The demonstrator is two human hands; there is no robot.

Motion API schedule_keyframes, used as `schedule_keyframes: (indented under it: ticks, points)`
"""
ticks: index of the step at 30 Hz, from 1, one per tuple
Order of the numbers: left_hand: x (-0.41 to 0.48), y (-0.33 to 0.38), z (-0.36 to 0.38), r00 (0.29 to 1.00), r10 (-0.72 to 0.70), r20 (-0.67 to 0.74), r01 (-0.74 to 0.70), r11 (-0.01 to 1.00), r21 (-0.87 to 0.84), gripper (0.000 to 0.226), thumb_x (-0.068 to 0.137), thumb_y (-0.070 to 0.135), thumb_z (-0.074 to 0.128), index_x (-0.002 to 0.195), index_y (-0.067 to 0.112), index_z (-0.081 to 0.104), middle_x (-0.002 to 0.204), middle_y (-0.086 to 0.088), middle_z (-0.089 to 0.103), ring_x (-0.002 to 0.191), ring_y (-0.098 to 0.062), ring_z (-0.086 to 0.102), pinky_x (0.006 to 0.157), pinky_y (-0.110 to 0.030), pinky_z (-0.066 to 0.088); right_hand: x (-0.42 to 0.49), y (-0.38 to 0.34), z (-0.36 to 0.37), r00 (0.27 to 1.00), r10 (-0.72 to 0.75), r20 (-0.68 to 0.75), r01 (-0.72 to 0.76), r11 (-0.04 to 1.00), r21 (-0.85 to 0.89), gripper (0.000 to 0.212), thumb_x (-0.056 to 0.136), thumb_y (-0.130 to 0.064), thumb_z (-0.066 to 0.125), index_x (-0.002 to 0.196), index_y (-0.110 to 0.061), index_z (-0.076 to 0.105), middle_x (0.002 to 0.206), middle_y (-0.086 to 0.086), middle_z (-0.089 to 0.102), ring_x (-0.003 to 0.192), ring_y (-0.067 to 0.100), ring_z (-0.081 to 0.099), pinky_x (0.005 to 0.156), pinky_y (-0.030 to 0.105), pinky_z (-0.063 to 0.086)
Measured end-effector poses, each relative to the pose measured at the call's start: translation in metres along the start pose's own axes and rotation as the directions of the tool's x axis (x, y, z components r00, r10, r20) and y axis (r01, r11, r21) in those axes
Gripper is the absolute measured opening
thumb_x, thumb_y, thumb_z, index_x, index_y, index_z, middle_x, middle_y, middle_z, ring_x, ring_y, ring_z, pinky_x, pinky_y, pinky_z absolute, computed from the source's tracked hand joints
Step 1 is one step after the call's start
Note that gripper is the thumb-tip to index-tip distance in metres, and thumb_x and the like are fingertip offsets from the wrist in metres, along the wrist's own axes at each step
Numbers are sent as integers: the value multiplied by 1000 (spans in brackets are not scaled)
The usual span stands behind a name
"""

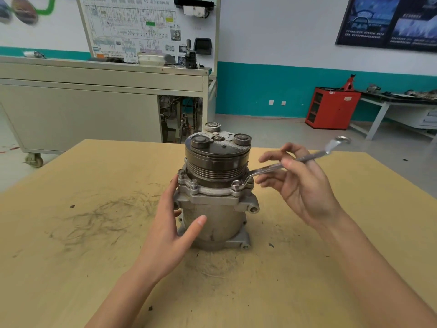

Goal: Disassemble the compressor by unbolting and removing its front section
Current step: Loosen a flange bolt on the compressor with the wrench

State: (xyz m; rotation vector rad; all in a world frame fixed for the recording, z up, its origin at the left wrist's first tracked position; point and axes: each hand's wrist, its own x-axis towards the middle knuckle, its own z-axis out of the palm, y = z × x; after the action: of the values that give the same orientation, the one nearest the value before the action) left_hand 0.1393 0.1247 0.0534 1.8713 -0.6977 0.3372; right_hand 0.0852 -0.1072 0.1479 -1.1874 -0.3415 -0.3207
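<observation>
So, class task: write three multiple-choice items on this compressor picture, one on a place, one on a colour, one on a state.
1. The ring end of the wrench sits: A on the pulley top; B on a flange bolt; C on the table.
2. The far cabinet is: A blue; B red; C yellow.
3. The left hand: A grips the wrench; B lies flat on the table; C steadies the compressor.
Key: B, the ring circles the front-right bolt; B, its shell is plainly red; C, thumb and fingers touch the body while the right hand pinches the wrench.
</observation>
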Motion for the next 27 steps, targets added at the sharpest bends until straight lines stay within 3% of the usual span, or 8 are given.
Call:
schedule_keyframes:
  ticks: [5, 10, 13, 15, 21, 23, 27]
  points:
    - [0, 0, -1, 1000, -12, 0, 12, 1000, -19, 78, 71, 81, 48, 135, 71, 3, 152, 24, 27, 133, 0, 40, 101, -16, 37, 34, -4, -20, 966, 226, 127, -232, 972, 33, 15, 88, -7, 46, 102, -9, 40, 88, 15, 68, 70, 26, 68, 63, 28, 56]
    - [1, 1, -1, 1000, -29, 4, 29, 999, -25, 76, 73, 73, 51, 132, 74, 2, 142, 45, 21, 129, 7, 39, 92, 0, 35, 38, 2, -21, 971, 234, 54, -236, 971, 41, 15, 86, -15, 47, 98, -6, 49, 83, 15, 71, 68, 21, 70, 60, 22, 55]
    - [1, 2, -1, 999, -33, 1, 33, 999, -22, 76, 73, 73, 50, 131, 75, 1, 143, 40, 22, 130, 5, 40, 91, 0, 36, 27, -4, -13, 992, 104, -68, -107, 993, -48, 29, 86, -29, 45, 86, -3, 57, 84, 16, 72, 68, 20, 70, 58, 21, 55]
    - [1, 2, -1, 999, -32, 2, 33, 999, -23, 76, 73, 73, 51, 130, 75, 2, 143, 40, 23, 129, 7, 39, 90, 0, 36, 16, -9, -2, 995, -39, -96, 18, 978, -206, 37, 88, -38, 43, 84, -6, 62, 86, 15, 73, 70, 24, 71, 59, 23, 56]
    - [1, 2, -1, 1000, -23, 5, 23, 999, -28, 77, 73, 73, 51, 133, 72, 3, 148, 31, 27, 130, 8, 39, 92, 0, 36, -28, -8, 32, 896, -424, 133, 411, 677, -610, 34, 96, -43, 43, 90, -16, 63, 88, 5, 71, 78, 19, 72, 66, 34, 58]
    - [1, 3, 0, 1000, -23, 5, 23, 999, -25, 77, 73, 73, 51, 134, 72, 3, 147, 30, 28, 129, 7, 40, 91, 0, 36, -38, -1, 34, 853, -488, 183, 472, 574, -669, 33, 97, -42, 43, 92, -17, 63, 93, 3, 70, 81, 17, 71, 66, 41, 58]
    - [1, 4, -1, 1000, -19, 6, 19, 999, -43, 76, 73, 71, 52, 131, 75, 3, 143, 39, 24, 128, 9, 40, 91, 1, 35, -55, 17, 32, 813, -542, 211, 516, 504, -692, 27, 100, -35, 41, 104, -15, 59, 104, 0, 65, 96, 20, 68, 74, 42, 58]
